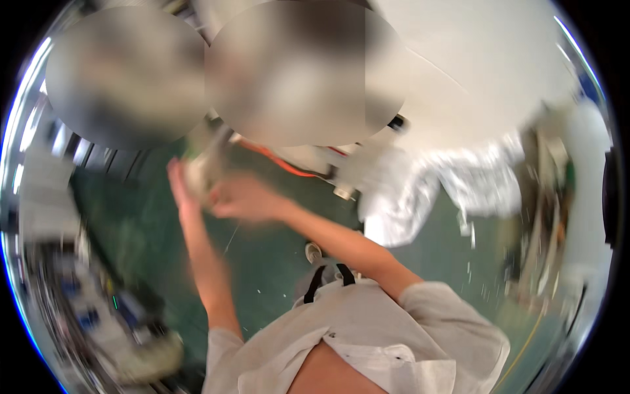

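Motion smears both of my hands, which are raised in front of me left of the middle. My left hand (184, 190) points away from me along the near-left side of a pale beige, blurred thing (202, 169); its fingers are too smeared to read. From the right, my right hand (246, 197) reaches across with its fingers curled in against the same pale thing. What exactly those fingers grip cannot be made out. Something greenish shows faintly just beyond the pale thing.
Crumpled silvery-white sheeting (420, 190) hangs at the right, below a large white surface (485, 72). An orange cable (279, 161) runs beyond my hands. Cluttered shelving (98, 315) stands at the left over a green floor (262, 262). Two blurred ovals hide the far left and middle.
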{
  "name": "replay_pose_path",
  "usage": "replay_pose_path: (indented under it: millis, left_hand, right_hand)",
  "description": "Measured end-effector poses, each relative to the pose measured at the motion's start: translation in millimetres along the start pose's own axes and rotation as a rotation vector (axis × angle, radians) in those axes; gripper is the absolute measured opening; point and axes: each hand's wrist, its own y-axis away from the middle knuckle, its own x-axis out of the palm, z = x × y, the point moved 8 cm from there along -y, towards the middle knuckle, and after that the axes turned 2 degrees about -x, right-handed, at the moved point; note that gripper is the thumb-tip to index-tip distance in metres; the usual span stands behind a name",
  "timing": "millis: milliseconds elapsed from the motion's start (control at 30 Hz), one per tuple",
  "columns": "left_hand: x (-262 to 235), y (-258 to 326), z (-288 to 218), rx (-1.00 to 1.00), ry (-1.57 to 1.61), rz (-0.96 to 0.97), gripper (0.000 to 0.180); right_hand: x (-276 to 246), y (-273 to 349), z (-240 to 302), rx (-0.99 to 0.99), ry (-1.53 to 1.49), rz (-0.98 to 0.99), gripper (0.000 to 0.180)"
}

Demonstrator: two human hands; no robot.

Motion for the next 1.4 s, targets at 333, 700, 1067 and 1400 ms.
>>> replay_pose_path:
  millis: [333,700,1067,1400]
  left_hand:
    - [-137.4,203.8,236.2,-0.804,0.598,0.377,0.048]
    - [10.8,220.6,284.2,-0.832,0.164,0.306,0.031]
    - [31.5,450.9,430.8,-1.012,-1.071,0.732,0.028]
    - [287.7,652.6,504.9,-0.751,-1.266,1.558,0.037]
  right_hand:
    - [49.1,100.2,-61.0,0.293,0.316,-0.068,0.056]
    - [-1.6,650.1,-227.8,1.316,0.219,-0.655,0.041]
    - [163.5,1074.0,-177.6,1.457,-0.416,-1.745,0.023]
    - [180.3,1059.6,-168.9,1.488,-0.535,-1.567,0.029]
